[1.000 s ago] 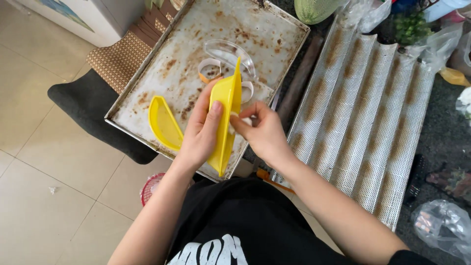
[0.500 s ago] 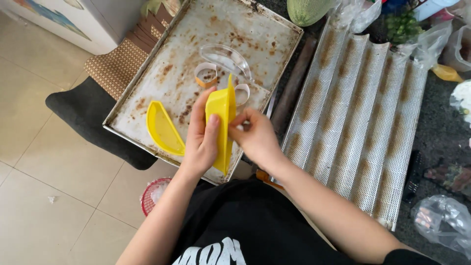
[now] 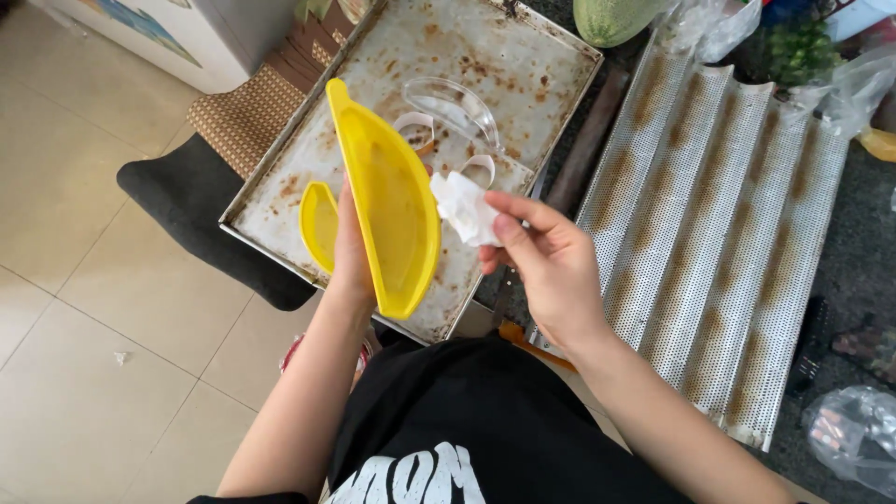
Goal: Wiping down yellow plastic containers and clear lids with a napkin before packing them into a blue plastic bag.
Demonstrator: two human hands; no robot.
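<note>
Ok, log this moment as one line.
left hand: holds yellow shell upright | right hand: pinches white tissue beside it | below: stained baking tray

Banana-shaped shell held over flat tray; tissue at its 3 o'clock, perforated tray further right.

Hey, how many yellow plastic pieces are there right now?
2. The large yellow shell is held up in the left hand; the small yellow piece lies on the rusty baking tray beside it.
</note>
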